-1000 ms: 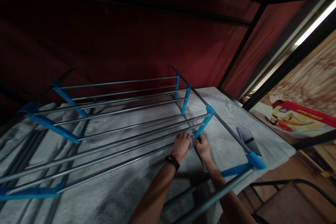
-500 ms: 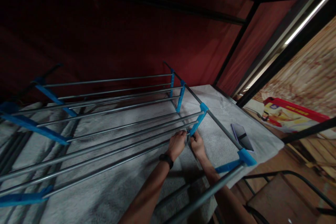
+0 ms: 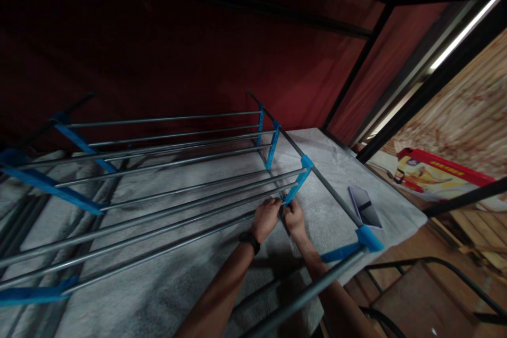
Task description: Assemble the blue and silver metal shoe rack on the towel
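Got the left hand (image 3: pixel 266 216) fingers wrapped tight round the steel rod (image 3: pixel 158 254), right up against the blue bracket (image 3: pixel 295 190). Right hand (image 3: pixel 295 217) fingers pinched shut on that bracket's lower tip. Wristwatch (image 3: pixel 249 241) just below-left of the bracket, phone (image 3: pixel 365 207) off to its right, grey blanket (image 3: pixel 158 301) underneath.

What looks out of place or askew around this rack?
The rack lies on its side on the grey blanket, not upright. A phone rests near the blanket's edge. The left hand grips the lowest rod beside the right hand; its seating in the blue bracket is hidden.
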Demonstrator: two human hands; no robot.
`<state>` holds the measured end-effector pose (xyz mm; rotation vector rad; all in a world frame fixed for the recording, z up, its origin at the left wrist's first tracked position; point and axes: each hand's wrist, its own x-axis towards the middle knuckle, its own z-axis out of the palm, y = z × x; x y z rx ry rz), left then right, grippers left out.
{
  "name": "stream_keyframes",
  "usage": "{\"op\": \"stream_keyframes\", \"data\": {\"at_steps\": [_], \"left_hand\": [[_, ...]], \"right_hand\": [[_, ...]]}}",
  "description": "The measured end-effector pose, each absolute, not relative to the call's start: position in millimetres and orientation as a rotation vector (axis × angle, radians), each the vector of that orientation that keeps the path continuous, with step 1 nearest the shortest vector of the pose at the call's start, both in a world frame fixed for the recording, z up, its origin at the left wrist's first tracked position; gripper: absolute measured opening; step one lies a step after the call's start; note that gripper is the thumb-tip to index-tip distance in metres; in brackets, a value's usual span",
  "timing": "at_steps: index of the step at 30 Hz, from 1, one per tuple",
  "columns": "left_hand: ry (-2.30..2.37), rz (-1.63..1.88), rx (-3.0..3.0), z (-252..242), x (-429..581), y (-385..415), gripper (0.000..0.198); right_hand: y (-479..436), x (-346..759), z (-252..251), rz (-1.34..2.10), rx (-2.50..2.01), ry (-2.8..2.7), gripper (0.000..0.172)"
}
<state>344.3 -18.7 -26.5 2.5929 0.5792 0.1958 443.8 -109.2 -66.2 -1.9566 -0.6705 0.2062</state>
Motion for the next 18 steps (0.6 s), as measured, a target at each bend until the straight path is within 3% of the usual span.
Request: {"op": "stream_keyframes", "data": {"at_steps": [12,18], "left_hand": [[0.614,0.178,2.565,-25.2,340.3,-20.2,0.055],[0.631,0.142,2.521,-22.3,338.9,-22.1,0.058]], "right_hand": [[-112.5,439.1,-65.3,0.324,-1.774,-0.640,0.049],[-114.0,437.6,-63.8,0.288,-1.767,-0.639,0.042]]}}
